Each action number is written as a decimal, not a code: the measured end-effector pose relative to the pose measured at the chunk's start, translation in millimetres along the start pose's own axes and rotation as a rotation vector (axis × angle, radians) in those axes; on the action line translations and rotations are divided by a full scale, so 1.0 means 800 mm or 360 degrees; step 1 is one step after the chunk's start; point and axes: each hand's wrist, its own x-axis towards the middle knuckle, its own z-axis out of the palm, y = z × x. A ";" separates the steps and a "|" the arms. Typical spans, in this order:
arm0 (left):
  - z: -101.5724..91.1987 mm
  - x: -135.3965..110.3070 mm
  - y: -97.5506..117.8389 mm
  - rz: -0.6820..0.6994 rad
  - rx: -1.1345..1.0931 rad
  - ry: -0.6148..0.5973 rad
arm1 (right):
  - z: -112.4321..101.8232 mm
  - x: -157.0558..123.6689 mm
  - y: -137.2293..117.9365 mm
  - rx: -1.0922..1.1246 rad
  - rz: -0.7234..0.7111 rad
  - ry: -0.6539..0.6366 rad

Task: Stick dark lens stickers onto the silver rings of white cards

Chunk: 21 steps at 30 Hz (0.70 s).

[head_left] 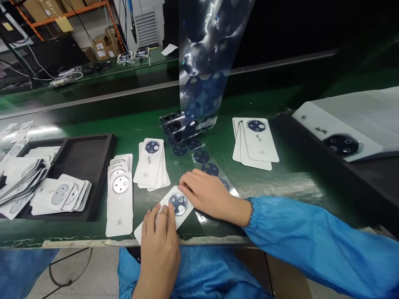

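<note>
A white phone back cover (166, 197) with a dark round camera plate lies tilted at the table's front edge. My left hand (161, 245) holds it down, fingers across its face and thumb hidden. At the cover's upper right corner my right hand (208, 193) is closed, thumb against the edge; whatever its curled fingers pinch is hidden. Just left lies a fanned stack of covers with dark camera plates (149, 166), then a stack with pale camera areas (120, 203). A clear film strip with dark round pieces (201, 156) runs behind my right hand.
A black divided tray (90, 166) on the left holds many covers. More covers with dark plates (260, 143) lie at right. The clear film sheet (202, 62) hangs upright at centre. A dark box edge with white covers (352, 124) borders the right side.
</note>
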 end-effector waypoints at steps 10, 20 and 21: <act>-0.005 -0.022 0.012 -0.0065 -0.0230 -0.0022 | -0.005 -0.017 0.000 0.0149 -0.0255 -0.0093; -0.012 -0.032 0.040 -0.0187 -0.0548 0.0493 | -0.067 -0.008 0.020 0.1380 -0.0048 0.0117; -0.017 -0.029 0.038 -0.0216 -0.0559 0.0502 | -0.083 -0.006 0.037 0.1240 0.0021 0.0290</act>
